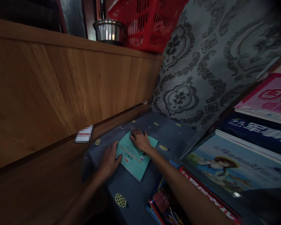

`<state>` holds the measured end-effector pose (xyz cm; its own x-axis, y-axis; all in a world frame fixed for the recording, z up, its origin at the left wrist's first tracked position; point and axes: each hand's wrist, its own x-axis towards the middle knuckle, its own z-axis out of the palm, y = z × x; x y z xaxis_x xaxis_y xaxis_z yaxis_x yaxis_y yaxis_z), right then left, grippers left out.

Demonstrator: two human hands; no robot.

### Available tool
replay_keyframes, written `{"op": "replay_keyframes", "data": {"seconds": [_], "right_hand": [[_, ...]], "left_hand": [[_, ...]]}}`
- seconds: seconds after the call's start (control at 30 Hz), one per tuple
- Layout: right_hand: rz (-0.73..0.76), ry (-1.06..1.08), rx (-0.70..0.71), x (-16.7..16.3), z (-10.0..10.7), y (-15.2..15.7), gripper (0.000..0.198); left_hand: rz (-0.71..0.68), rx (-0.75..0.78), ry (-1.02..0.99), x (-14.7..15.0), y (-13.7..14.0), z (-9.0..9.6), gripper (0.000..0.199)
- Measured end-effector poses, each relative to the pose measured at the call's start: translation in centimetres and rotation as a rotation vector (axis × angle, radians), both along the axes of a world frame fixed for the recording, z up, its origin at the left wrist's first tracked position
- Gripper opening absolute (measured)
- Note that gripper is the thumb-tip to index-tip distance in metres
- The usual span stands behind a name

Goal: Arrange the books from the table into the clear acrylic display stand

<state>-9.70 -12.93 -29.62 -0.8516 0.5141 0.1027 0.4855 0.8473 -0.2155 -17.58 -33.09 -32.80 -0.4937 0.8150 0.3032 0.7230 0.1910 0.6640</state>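
Observation:
A teal booklet (133,159) with printed characters on its cover lies on a dark blue cloth (140,193) with a yellow pineapple pattern. My right hand (140,140) rests flat on the booklet's upper part, fingers spread and pointing away from me. At the booklet's left edge is my left hand (111,159), its thumb near the lower left side and its fingers along the edge. Whether the left fingers reach under the booklet I cannot see. Neither hand is closed round anything.
Stacked books (243,156) stand at the right, with more magazines (164,206) beneath my right forearm. A wooden panel (84,81) rises on the left. On its ledge sit a metal pot (111,31) and a red plastic basket (147,28). Patterned wallpaper (201,62) covers the back.

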Motion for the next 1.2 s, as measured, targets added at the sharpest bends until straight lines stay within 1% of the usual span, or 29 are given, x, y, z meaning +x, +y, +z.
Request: {"op": "replay_keyframes", "data": {"seconds": [0.07,0.1,0.2,0.3,0.4,0.47,0.53,0.6,0.67,0.73,0.83,0.97,1.03,1.13,1.2], "right_hand": [[0.011,-0.010,0.014,0.0,-0.1,-0.6,0.048],[0.041,-0.013,0.021,0.1,-0.1,-1.3,0.048],[0.193,-0.025,0.010,0.8,0.0,-4.2,0.048],[0.332,-0.064,-0.043,2.6,0.7,-7.6,0.049],[0.430,-0.135,-0.130,5.3,1.7,-10.1,0.057],[0.401,-0.205,-0.180,7.1,2.4,-10.9,0.065],[0.274,-0.270,-0.219,8.5,2.8,-11.4,0.070],[0.152,-0.294,-0.249,9.3,2.9,-11.6,0.071],[0.096,-0.276,-0.268,9.7,2.7,-11.8,0.070],[0.088,-0.246,-0.270,9.7,2.5,-12.0,0.070],[0.081,-0.215,-0.270,9.8,2.3,-12.4,0.071],[0.071,-0.189,-0.276,10.2,2.3,-12.6,0.074],[0.062,-0.151,-0.266,10.4,2.2,-12.6,0.076],[0.036,-0.051,-0.238,10.5,1.6,-12.6,0.075],[0.028,0.059,-0.220,10.7,1.0,-12.4,0.070]], "left_hand": [[-0.006,0.038,-0.045,-0.2,-0.1,-0.3,0.053],[-0.007,0.059,-0.066,-0.3,-0.2,-0.4,0.053],[0.008,0.121,-0.129,-0.7,-0.2,-0.8,0.048],[0.037,0.182,-0.172,-0.9,-0.2,-1.1,0.044],[0.058,0.208,-0.172,-0.9,-0.2,-1.1,0.041],[0.049,0.203,-0.160,-0.9,-0.2,-1.0,0.040],[0.030,0.188,-0.141,-0.8,-0.1,-0.8,0.038],[0.009,0.174,-0.135,-0.9,0.1,-0.4,0.034],[-0.008,0.180,-0.179,-1.0,0.4,0.2,0.031],[-0.030,0.193,-0.306,-1.2,0.8,1.0,0.028],[-0.034,0.197,-0.571,-1.6,1.0,2.5,0.027],[0.012,0.215,-0.906,-2.0,0.2,4.2,0.030],[-0.012,0.251,-1.043,-2.0,-0.4,4.9,0.033],[-0.115,0.306,-1.159,-1.7,-1.0,6.0,0.038],[-0.180,0.314,-1.162,-1.4,-1.1,6.7,0.041]]}}
